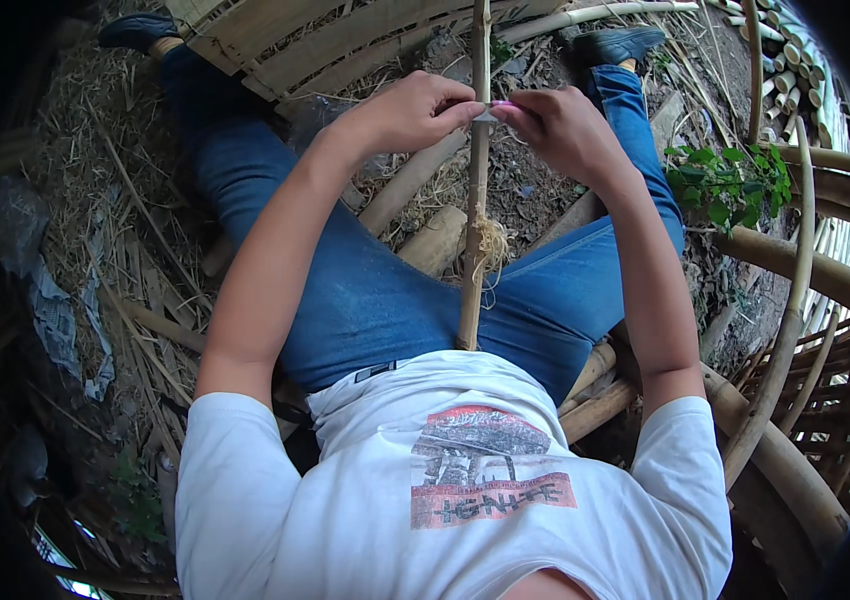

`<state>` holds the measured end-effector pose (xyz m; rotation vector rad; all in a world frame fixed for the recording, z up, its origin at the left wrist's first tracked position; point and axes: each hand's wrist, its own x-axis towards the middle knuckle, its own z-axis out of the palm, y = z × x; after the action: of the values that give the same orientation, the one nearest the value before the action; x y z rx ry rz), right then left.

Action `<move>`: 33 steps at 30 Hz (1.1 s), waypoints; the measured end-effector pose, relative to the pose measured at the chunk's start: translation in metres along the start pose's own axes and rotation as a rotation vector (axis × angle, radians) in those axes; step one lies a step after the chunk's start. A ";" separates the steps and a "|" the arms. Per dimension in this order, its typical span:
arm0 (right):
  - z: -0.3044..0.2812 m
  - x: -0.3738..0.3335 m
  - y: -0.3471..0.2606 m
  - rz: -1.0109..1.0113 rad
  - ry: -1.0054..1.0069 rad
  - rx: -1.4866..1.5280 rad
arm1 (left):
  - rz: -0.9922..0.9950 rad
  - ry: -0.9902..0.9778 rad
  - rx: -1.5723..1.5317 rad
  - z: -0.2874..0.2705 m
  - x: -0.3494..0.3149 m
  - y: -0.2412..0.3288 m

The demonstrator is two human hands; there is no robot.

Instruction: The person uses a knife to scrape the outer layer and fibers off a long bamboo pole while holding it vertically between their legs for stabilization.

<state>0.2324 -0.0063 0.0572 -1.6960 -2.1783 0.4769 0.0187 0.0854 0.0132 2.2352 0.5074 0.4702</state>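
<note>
A long, thin wooden pole [478, 180] runs away from my waist between my legs. Across it, near its far part, lies a short pale blade, seemingly of a small knife [485, 116]. My right hand [567, 130] is closed around the knife's pink handle, just right of the pole. On the other side, my left hand [400, 112] pinches at the blade's left end, fingertips close against the wood. How much of the blade it covers is hidden. A tangle of pale fibre or shavings [490, 245] clings to the pole nearer my lap.
My jeans-clad legs [230, 180] spread either side of the pole. Slatted boards [275, 45] lie at the far left. Bamboo poles [795, 270] curve along the right, near a leafy green plant [730, 185]. Cut bamboo [795, 70] is stacked at the far right. Straw [105, 140] covers the ground.
</note>
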 end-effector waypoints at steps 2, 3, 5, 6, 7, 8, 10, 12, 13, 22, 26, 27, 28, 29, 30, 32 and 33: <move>0.001 0.010 0.013 -0.036 0.085 -0.004 | -0.146 -0.086 -0.151 -0.001 0.015 -0.006; 0.003 0.015 0.019 -0.035 0.083 -0.006 | -0.144 -0.084 -0.154 -0.002 0.016 -0.009; 0.006 0.013 0.024 -0.113 0.122 0.031 | -0.179 -0.089 -0.303 -0.001 0.018 -0.006; 0.007 0.011 0.026 -0.109 0.124 0.020 | -0.182 -0.092 -0.315 0.001 0.017 -0.005; 0.007 0.009 0.022 -0.104 0.114 0.025 | -0.161 -0.087 -0.298 0.003 0.015 -0.003; 0.007 0.003 0.016 -0.033 0.087 0.055 | -0.142 -0.080 -0.281 0.004 0.011 -0.002; 0.010 -0.006 0.009 0.007 0.048 0.088 | -0.145 -0.088 -0.290 0.008 0.001 0.005; 0.012 -0.018 0.000 0.012 0.035 0.071 | -0.126 -0.065 -0.262 0.016 -0.011 0.010; 0.013 -0.024 -0.004 0.018 0.027 0.050 | -0.101 -0.044 -0.234 0.020 -0.017 0.012; 0.016 -0.018 0.003 -0.013 0.145 -0.005 | -0.092 0.016 -0.160 0.014 -0.008 0.009; 0.014 0.006 0.022 -0.061 0.215 -0.075 | -0.085 0.058 -0.167 0.006 0.013 -0.002; 0.015 0.008 0.025 -0.093 0.250 -0.072 | -0.104 0.056 -0.193 0.007 0.015 -0.003; 0.015 0.009 0.026 -0.096 0.236 -0.081 | -0.117 0.058 -0.198 0.007 0.014 -0.003; 0.016 0.007 0.025 -0.096 0.238 -0.081 | -0.116 0.057 -0.196 0.009 0.012 -0.003; 0.017 0.004 0.024 -0.082 0.207 -0.079 | -0.102 0.084 -0.136 0.011 0.010 -0.004; 0.016 0.000 0.020 -0.071 0.178 -0.073 | -0.091 0.111 -0.071 0.012 0.008 -0.005; 0.015 0.000 0.018 -0.071 0.172 -0.059 | -0.095 0.094 -0.040 0.011 0.009 -0.006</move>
<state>0.2413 -0.0031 0.0350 -1.6187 -2.1386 0.2414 0.0303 0.0868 0.0038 2.1479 0.6455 0.5332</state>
